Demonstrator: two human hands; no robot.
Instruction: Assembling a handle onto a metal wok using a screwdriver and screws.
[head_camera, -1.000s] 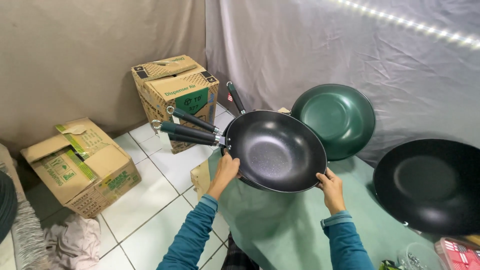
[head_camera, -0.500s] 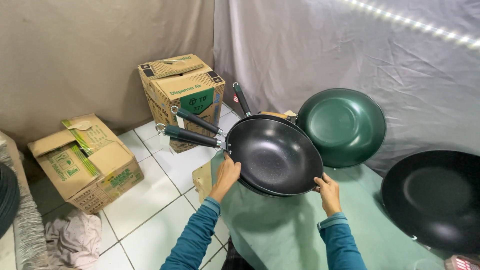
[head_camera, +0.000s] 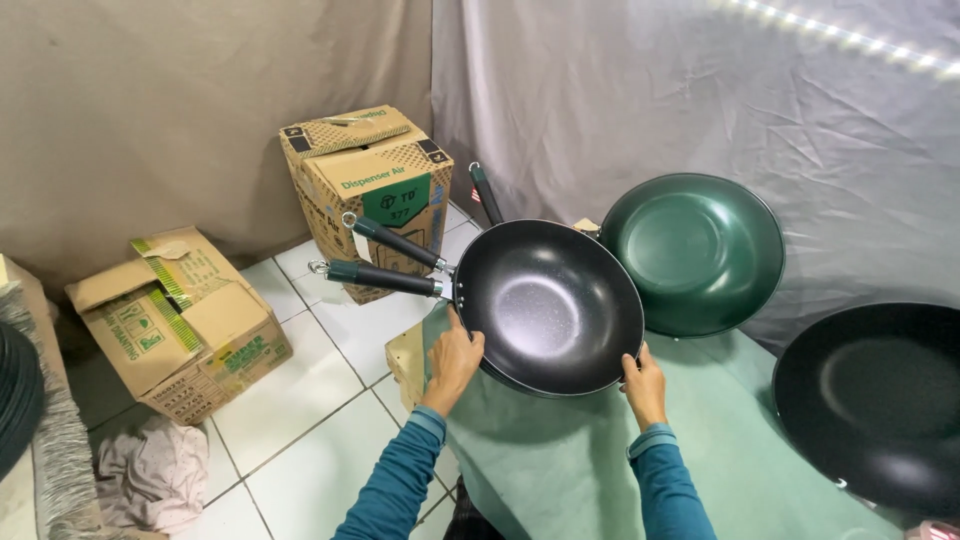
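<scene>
**Two hands hold stacked black woks over the table edge**

Head view: The left hand grips the rim of the black wok on the side near its handles, fingers closed around the edge. The right hand pinches the opposite rim, thumb on top. The wok is tilted toward the camera, above the left edge of the green table. Two handles stick out to the left, so at least two pans seem stacked. A green wok leans against the grey curtain at the table's back edge. Another black wok stands at the right edge. Cardboard boxes stand on the tiled floor.
</scene>
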